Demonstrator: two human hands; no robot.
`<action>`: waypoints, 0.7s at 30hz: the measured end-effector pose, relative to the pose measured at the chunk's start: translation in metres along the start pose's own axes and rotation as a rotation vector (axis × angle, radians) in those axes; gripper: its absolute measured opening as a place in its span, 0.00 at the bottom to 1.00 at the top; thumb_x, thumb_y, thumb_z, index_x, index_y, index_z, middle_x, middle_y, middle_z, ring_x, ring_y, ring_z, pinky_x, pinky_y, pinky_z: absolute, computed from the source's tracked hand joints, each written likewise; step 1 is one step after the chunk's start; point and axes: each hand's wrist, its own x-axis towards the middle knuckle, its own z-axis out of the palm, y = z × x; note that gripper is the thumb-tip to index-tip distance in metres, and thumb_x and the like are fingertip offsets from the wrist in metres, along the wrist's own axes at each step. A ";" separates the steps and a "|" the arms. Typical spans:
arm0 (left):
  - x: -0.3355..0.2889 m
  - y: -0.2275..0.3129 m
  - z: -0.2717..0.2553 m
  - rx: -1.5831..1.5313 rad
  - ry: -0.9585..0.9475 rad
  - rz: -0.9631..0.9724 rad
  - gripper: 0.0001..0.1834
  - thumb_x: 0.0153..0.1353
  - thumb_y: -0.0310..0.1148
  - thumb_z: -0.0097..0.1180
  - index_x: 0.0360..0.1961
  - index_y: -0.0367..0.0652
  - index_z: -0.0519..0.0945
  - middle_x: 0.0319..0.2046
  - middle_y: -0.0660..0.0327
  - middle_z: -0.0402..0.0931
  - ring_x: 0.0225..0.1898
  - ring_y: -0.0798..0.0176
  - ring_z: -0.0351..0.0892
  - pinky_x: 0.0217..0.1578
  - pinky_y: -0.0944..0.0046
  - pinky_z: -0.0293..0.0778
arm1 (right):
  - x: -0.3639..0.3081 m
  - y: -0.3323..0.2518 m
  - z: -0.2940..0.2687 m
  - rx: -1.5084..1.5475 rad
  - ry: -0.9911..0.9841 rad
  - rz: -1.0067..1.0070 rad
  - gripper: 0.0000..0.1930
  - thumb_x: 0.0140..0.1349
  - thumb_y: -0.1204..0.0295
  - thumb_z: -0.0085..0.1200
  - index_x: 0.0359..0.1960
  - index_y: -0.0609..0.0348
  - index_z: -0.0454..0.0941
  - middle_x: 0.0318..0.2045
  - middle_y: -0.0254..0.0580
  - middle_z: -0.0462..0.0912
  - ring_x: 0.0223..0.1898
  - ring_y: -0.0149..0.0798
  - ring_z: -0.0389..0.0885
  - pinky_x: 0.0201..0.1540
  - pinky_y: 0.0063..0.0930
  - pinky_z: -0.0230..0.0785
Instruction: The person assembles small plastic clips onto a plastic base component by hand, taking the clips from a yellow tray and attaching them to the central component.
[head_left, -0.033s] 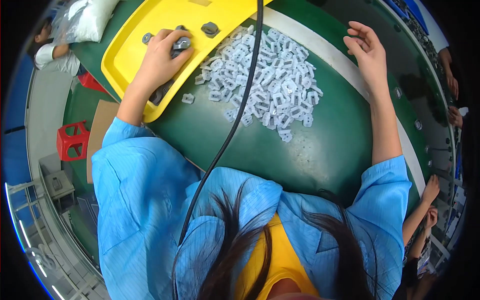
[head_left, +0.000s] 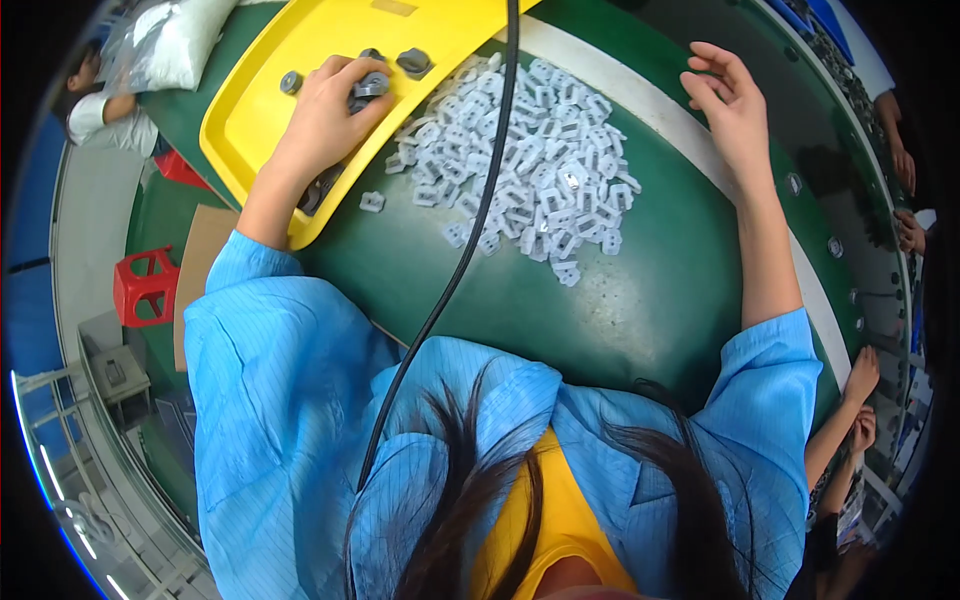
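My left hand [head_left: 325,115] is inside the yellow tray [head_left: 235,130], its fingers and thumb curled round a dark grey rounded part [head_left: 372,85]. Beside and partly beneath its fingers are more such parts, some hidden by the hand. Another grey part [head_left: 413,62] lies to the right of it in the tray, and a small round one [head_left: 291,82] to the left. My right hand [head_left: 735,110] is raised over the far right of the green table, fingers bent and thumb apart, with nothing visible in it. Between the hands spreads a heap of small pale grey-white plastic parts [head_left: 540,150].
A black cable [head_left: 465,250] hangs across the view in front of the heap. One pale part [head_left: 372,201] lies alone by the tray. A white strip [head_left: 650,95] crosses the green table [head_left: 660,290]. Other people's hands [head_left: 862,377] are at the right; a red stool [head_left: 145,287] stands left.
The view has shifted very slightly. My left hand stays on the grey part in the tray, and my right hand keeps its raised pose.
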 end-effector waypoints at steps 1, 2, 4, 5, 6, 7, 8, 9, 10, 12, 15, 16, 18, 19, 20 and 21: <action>0.006 0.013 0.010 -0.032 0.002 0.016 0.15 0.54 0.36 0.59 0.43 0.47 0.77 0.41 0.52 0.73 0.45 0.47 0.72 0.48 0.57 0.68 | -0.006 0.004 -0.009 -0.004 -0.005 0.006 0.19 0.53 0.73 0.58 0.49 0.60 0.74 0.42 0.36 0.76 0.37 0.27 0.74 0.40 0.20 0.69; 0.012 0.023 0.018 -0.048 -0.001 0.031 0.15 0.54 0.36 0.59 0.43 0.47 0.77 0.41 0.52 0.73 0.45 0.47 0.72 0.48 0.57 0.68 | -0.011 0.008 -0.017 -0.031 -0.010 0.002 0.19 0.53 0.73 0.58 0.48 0.59 0.74 0.41 0.36 0.76 0.37 0.27 0.74 0.41 0.21 0.69; 0.024 0.040 0.025 -0.227 -0.009 0.007 0.15 0.54 0.36 0.59 0.44 0.47 0.77 0.39 0.53 0.74 0.41 0.50 0.75 0.43 0.59 0.71 | -0.020 0.010 -0.025 -0.013 -0.020 0.002 0.16 0.53 0.72 0.58 0.45 0.59 0.76 0.36 0.34 0.78 0.38 0.27 0.74 0.43 0.21 0.68; 0.028 0.045 0.022 -0.283 0.049 0.005 0.14 0.56 0.36 0.58 0.43 0.47 0.78 0.38 0.58 0.75 0.37 0.59 0.76 0.36 0.64 0.72 | -0.021 0.010 -0.026 -0.007 -0.042 0.001 0.15 0.54 0.72 0.58 0.44 0.59 0.77 0.35 0.33 0.79 0.38 0.26 0.75 0.43 0.20 0.68; 0.032 0.048 0.012 -0.490 -0.045 -0.137 0.14 0.56 0.36 0.58 0.43 0.47 0.78 0.38 0.60 0.75 0.37 0.63 0.76 0.34 0.67 0.71 | -0.021 0.010 -0.026 -0.023 -0.060 -0.008 0.12 0.55 0.72 0.57 0.41 0.59 0.78 0.33 0.33 0.79 0.37 0.26 0.76 0.43 0.20 0.68; 0.034 0.052 0.002 -0.697 -0.142 -0.287 0.14 0.57 0.36 0.58 0.43 0.47 0.78 0.39 0.62 0.75 0.37 0.67 0.75 0.32 0.70 0.70 | -0.023 0.006 -0.026 -0.036 -0.092 0.035 0.11 0.56 0.71 0.56 0.40 0.59 0.79 0.33 0.33 0.80 0.37 0.25 0.76 0.44 0.19 0.68; 0.037 0.060 0.000 -0.892 -0.073 -0.297 0.14 0.57 0.35 0.57 0.45 0.46 0.78 0.42 0.64 0.74 0.39 0.70 0.76 0.29 0.73 0.68 | -0.024 0.008 -0.024 -0.053 -0.102 0.028 0.11 0.57 0.71 0.56 0.40 0.60 0.78 0.33 0.31 0.79 0.36 0.23 0.75 0.40 0.17 0.67; 0.041 0.069 -0.001 -1.118 -0.058 -0.294 0.16 0.59 0.35 0.54 0.48 0.45 0.76 0.46 0.60 0.73 0.42 0.67 0.76 0.30 0.73 0.68 | -0.023 0.011 -0.023 -0.069 -0.115 0.021 0.10 0.58 0.71 0.55 0.41 0.60 0.78 0.32 0.29 0.78 0.34 0.21 0.73 0.36 0.16 0.66; 0.042 0.080 -0.005 -1.293 -0.101 -0.291 0.17 0.59 0.35 0.52 0.50 0.44 0.74 0.48 0.60 0.72 0.44 0.66 0.76 0.30 0.72 0.68 | -0.024 0.011 -0.022 -0.077 -0.103 0.032 0.10 0.58 0.71 0.55 0.41 0.60 0.78 0.32 0.29 0.78 0.34 0.21 0.73 0.36 0.16 0.66; 0.050 0.096 -0.004 -1.615 -0.218 -0.235 0.26 0.63 0.37 0.46 0.60 0.37 0.63 0.56 0.50 0.67 0.57 0.50 0.68 0.31 0.71 0.72 | -0.026 0.012 -0.021 -0.069 -0.144 0.092 0.09 0.58 0.71 0.55 0.39 0.60 0.79 0.32 0.29 0.79 0.33 0.21 0.74 0.37 0.16 0.66; 0.056 0.133 0.005 -1.897 -0.311 -0.307 0.23 0.63 0.38 0.48 0.55 0.37 0.66 0.53 0.50 0.70 0.55 0.52 0.70 0.37 0.69 0.72 | -0.027 0.009 -0.020 -0.174 -0.194 0.048 0.09 0.58 0.70 0.55 0.37 0.61 0.79 0.31 0.29 0.79 0.32 0.21 0.74 0.38 0.16 0.66; 0.059 0.160 0.013 -1.870 -0.121 -0.423 0.08 0.62 0.34 0.53 0.38 0.42 0.74 0.35 0.59 0.76 0.33 0.70 0.75 0.34 0.73 0.72 | -0.028 0.006 -0.019 -0.185 -0.209 0.033 0.09 0.58 0.70 0.55 0.37 0.61 0.79 0.30 0.29 0.79 0.32 0.21 0.74 0.39 0.16 0.66; 0.070 0.165 0.038 -1.680 -0.081 -0.378 0.07 0.62 0.36 0.53 0.33 0.45 0.75 0.33 0.62 0.75 0.30 0.68 0.74 0.33 0.70 0.71 | -0.030 0.005 -0.018 -0.218 -0.232 0.023 0.09 0.58 0.69 0.55 0.37 0.61 0.79 0.30 0.30 0.79 0.32 0.22 0.74 0.39 0.17 0.67; 0.073 0.155 0.058 -1.618 -0.107 -0.241 0.06 0.62 0.36 0.54 0.32 0.46 0.75 0.32 0.62 0.75 0.30 0.67 0.74 0.32 0.70 0.70 | -0.030 0.004 -0.017 -0.244 -0.261 0.003 0.09 0.58 0.69 0.55 0.37 0.61 0.79 0.30 0.30 0.79 0.32 0.22 0.75 0.39 0.17 0.67; 0.077 0.145 0.070 -1.618 -0.211 -0.255 0.08 0.55 0.32 0.61 0.31 0.44 0.75 0.33 0.59 0.73 0.31 0.64 0.74 0.32 0.69 0.70 | -0.031 0.003 -0.015 -0.248 -0.258 0.010 0.09 0.58 0.69 0.55 0.37 0.61 0.79 0.30 0.30 0.79 0.32 0.22 0.75 0.39 0.17 0.67; 0.075 0.138 0.078 -1.623 -0.219 -0.255 0.08 0.55 0.32 0.61 0.31 0.44 0.75 0.33 0.59 0.73 0.31 0.64 0.74 0.32 0.69 0.70 | -0.032 0.002 -0.011 -0.241 -0.251 -0.029 0.10 0.58 0.69 0.55 0.38 0.61 0.79 0.30 0.31 0.80 0.32 0.23 0.75 0.39 0.17 0.67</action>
